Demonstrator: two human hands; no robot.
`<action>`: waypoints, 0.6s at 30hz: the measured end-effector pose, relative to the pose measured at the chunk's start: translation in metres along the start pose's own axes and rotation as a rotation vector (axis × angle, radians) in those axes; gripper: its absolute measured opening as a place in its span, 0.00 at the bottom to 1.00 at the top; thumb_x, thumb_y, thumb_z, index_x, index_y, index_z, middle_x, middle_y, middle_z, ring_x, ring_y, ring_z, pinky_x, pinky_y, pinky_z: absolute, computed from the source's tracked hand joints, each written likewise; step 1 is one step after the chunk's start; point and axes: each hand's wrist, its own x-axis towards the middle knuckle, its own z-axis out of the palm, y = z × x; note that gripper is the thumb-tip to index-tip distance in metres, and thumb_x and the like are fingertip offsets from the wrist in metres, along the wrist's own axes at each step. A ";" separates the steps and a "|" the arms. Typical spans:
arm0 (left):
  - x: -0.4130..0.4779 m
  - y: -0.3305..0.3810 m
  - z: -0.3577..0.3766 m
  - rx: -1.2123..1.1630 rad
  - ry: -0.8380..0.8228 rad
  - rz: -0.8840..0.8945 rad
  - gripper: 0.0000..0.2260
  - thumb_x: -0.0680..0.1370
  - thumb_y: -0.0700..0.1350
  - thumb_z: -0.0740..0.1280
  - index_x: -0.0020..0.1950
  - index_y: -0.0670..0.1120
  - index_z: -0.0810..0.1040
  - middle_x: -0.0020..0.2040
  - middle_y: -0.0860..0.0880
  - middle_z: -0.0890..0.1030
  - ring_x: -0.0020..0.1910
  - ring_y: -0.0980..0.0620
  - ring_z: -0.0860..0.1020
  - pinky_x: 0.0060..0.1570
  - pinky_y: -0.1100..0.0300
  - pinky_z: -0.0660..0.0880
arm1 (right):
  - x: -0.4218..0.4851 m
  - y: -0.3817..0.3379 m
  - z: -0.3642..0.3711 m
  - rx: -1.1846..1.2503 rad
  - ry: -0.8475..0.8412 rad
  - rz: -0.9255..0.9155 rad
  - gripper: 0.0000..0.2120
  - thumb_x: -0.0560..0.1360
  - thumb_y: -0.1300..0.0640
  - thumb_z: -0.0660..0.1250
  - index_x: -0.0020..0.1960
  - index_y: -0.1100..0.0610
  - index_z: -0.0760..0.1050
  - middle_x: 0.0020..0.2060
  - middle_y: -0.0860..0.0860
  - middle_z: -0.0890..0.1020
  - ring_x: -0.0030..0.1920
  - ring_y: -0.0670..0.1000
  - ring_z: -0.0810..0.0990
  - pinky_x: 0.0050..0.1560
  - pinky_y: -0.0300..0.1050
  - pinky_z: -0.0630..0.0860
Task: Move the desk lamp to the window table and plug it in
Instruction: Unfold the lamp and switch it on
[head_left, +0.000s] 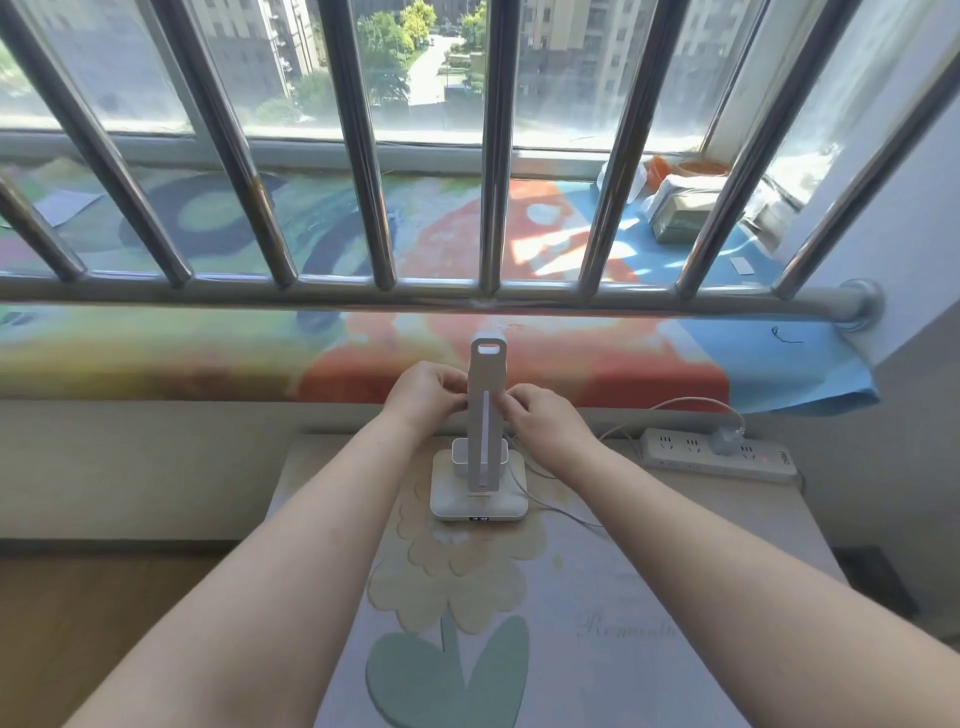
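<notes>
A white desk lamp (480, 493) stands upright on the small table (675, 597) below the window, its folded arm (487, 374) pointing up from a square base. My left hand (423, 395) pinches the arm's left edge and my right hand (540, 421) pinches its right edge, at about mid-height. A thin white cable (561, 506) runs from the base across the table to a plug (724, 441) seated in the white power strip (719, 457) at the table's back right.
A flower-patterned cloth covers the table. Behind it a wide sill carries a colourful mat (363, 332), fenced by thick metal bars (488, 156) and a horizontal rail (415, 299). Boxes and bags (685, 202) sit at the sill's far right. Wooden floor (104, 623) lies left.
</notes>
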 end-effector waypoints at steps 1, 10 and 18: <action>0.000 0.000 0.000 0.019 -0.002 0.007 0.07 0.71 0.44 0.75 0.35 0.56 0.85 0.37 0.58 0.85 0.42 0.59 0.82 0.49 0.59 0.77 | 0.000 0.000 0.001 0.004 0.000 0.003 0.19 0.80 0.41 0.55 0.40 0.53 0.73 0.36 0.48 0.78 0.38 0.50 0.74 0.37 0.46 0.68; -0.001 0.001 0.002 0.128 0.027 0.061 0.18 0.73 0.46 0.72 0.26 0.64 0.79 0.26 0.63 0.78 0.28 0.65 0.72 0.33 0.63 0.67 | 0.004 0.000 0.001 0.051 -0.057 0.046 0.22 0.79 0.38 0.54 0.44 0.56 0.74 0.42 0.53 0.82 0.46 0.55 0.80 0.48 0.50 0.75; -0.002 0.002 0.002 0.160 0.031 0.055 0.12 0.74 0.47 0.71 0.32 0.61 0.81 0.27 0.63 0.79 0.32 0.61 0.73 0.34 0.63 0.68 | 0.000 -0.006 -0.007 0.184 -0.141 0.076 0.23 0.78 0.38 0.58 0.44 0.59 0.76 0.39 0.55 0.85 0.41 0.56 0.84 0.48 0.54 0.81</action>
